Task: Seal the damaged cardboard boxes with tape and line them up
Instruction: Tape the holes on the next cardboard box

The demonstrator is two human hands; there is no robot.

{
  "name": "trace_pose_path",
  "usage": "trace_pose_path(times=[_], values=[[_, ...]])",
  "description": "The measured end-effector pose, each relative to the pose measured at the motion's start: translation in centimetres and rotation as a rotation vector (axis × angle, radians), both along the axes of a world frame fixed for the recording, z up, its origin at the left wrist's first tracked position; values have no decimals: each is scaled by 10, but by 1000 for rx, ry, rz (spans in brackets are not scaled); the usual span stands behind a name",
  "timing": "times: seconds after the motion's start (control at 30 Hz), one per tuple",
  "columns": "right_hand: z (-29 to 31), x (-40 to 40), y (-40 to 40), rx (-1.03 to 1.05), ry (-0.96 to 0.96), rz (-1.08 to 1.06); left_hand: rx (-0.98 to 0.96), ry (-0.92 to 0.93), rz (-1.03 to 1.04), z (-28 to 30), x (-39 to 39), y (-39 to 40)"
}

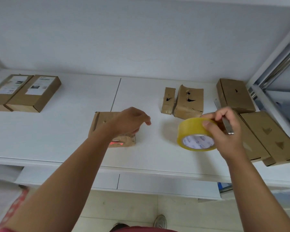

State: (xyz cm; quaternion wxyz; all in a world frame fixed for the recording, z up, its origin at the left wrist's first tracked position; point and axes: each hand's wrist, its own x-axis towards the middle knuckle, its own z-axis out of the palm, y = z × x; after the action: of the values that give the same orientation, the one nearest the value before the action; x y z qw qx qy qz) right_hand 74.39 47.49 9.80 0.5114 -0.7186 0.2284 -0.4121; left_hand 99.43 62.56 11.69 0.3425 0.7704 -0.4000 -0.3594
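While the right hand (224,131) grips a roll of clear yellowish packing tape (195,133), thumb on the outer band and fingers curled over its top, a small metal tool (228,127) sits pinched among the same fingers. The left hand (129,122) hovers, loosely curled and holding nothing, over a crumpled brown cardboard box (107,129) near the front edge of the white shelf (74,134). Two torn boxes (182,102) stand just behind the tape; three punctured flat boxes (251,121) crowd the right end, and two labelled boxes (23,92) lie side by side far left. Bare surface separates these groups.
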Motion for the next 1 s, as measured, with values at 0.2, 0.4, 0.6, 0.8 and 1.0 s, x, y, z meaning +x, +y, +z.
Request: trace_pose_path(times=[0.2, 0.4, 0.6, 0.8, 1.0], values=[[8, 20, 14, 12, -200, 39, 166, 166, -298, 7, -32, 7], [6, 28, 21, -48, -148, 65, 70, 304, -269, 9, -40, 9], [2, 31, 22, -104, -57, 46, 14, 288, -153, 0, -37, 8], [1, 31, 21, -111, -39, 40, 26, 260, -88, -11, -39, 3], [2, 28, 5, -400, 311, 58, 22, 51, 35, -16, -36, -5]])
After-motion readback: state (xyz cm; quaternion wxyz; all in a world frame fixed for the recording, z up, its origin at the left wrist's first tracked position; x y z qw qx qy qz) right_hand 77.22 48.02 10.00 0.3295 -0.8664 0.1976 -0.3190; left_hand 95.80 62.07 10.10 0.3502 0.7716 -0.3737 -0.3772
